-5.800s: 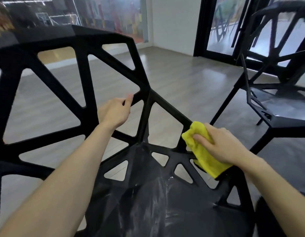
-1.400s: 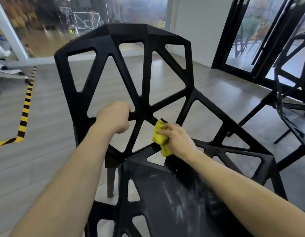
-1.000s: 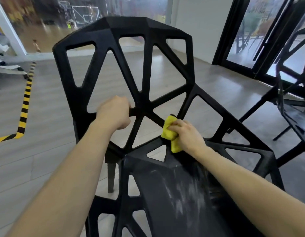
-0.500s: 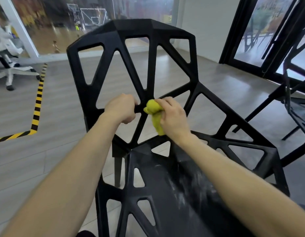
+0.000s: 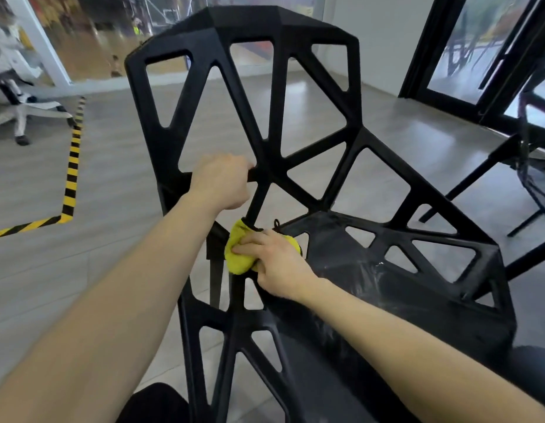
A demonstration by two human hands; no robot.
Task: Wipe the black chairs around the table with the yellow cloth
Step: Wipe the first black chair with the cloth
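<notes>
A black chair with a lattice of open triangles fills the middle of the view, its backrest upright and its seat running toward me with pale wipe streaks. My left hand grips a horizontal bar of the backrest. My right hand holds the bunched yellow cloth and presses it against the joint where the backrest meets the seat, low on the left side. Part of the cloth is hidden under my fingers.
A second black chair stands at the right edge near dark-framed glass doors. Yellow-and-black tape runs across the grey wood floor at left. A white swivel chair base sits at far left.
My right hand has carried the cloth down from the backrest's middle bars to the seat's back-left corner. My left hand has kept its grip on the same bar. The view has shifted.
</notes>
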